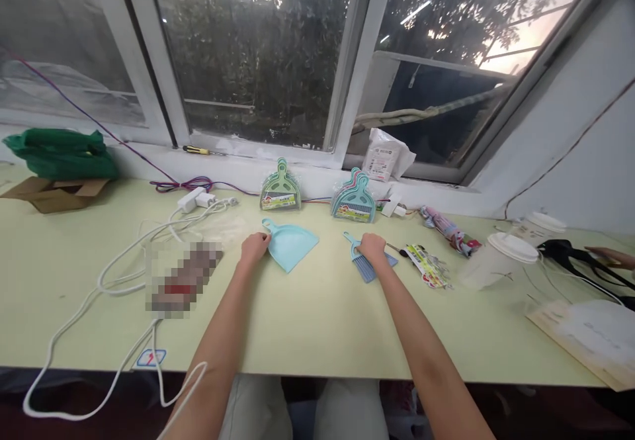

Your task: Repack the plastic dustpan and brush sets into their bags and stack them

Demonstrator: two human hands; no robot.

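Observation:
A light blue dustpan (292, 244) lies flat on the table, its handle pointing to the back left. My left hand (255, 247) is closed on its left edge near the handle. To the right, a small blue hand brush (364, 270) with grey-blue bristles rests on the tabletop. My right hand (372, 247) grips it from above, covering part of its body. Behind them, packaged dustpan-and-brush sets stand against the wall: a green one (280, 187) and a blue one (358, 196) with others stacked behind it.
White cables (106, 278) and a pixelated object (186, 278) lie on the left. A cardboard box (54, 195) sits under a green bag (62, 153). Crumpled packaging (426, 266), a folded umbrella (449, 229) and a lidded cup (501, 261) stand right. Another person's hand (612, 256) shows at the right edge.

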